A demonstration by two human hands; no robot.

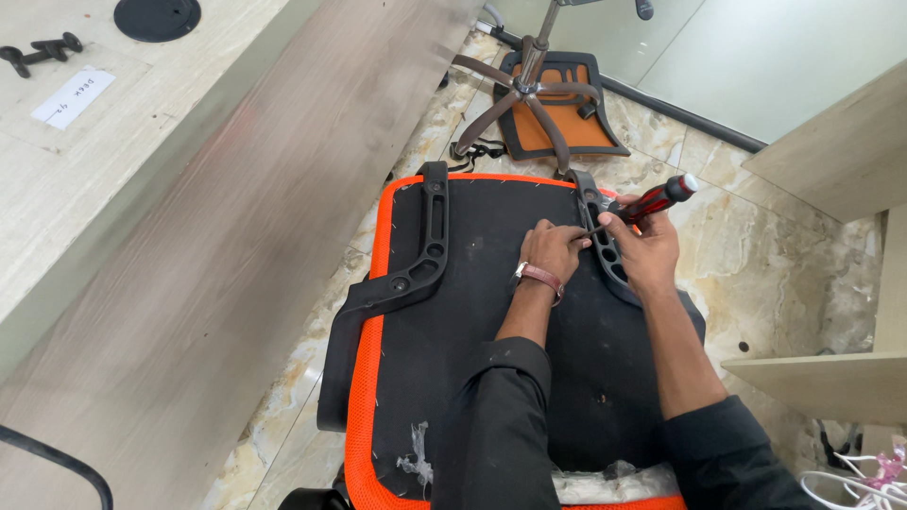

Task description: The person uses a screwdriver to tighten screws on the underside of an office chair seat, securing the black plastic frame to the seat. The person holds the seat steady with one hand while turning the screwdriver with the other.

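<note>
At far left we see a pale wood-grain desk top [123,123] bearing a round black plastic grommet cap [157,17], a small dark metal part [42,50] and a white paper label [73,96]. Nothing we can see holds contents.

Next comes the upturned chair seat [501,312], its flat black fabric underside stapled inside a bright orange mesh edge and lying on glossy beige marble floor tiles [756,246]. A curved black plastic armrest bracket [416,274] with slotted holes is fixed along its left edge.

Our left hand [553,250], a maroon-strapped watch on its wrist, pinches its fingertips against the matching right-side black bracket [605,241]; what it pinches is too small to tell. Our right hand [647,246] is closed around a red-and-black-handled screwdriver [652,200], its thin metal shaft angled down to the bracket just beside the left fingertips.

Beyond stands a five-spoked grey metal chair base [524,94] over an orange-and-black mesh backrest [562,118]. White cables [850,477] coil at bottom right.
</note>
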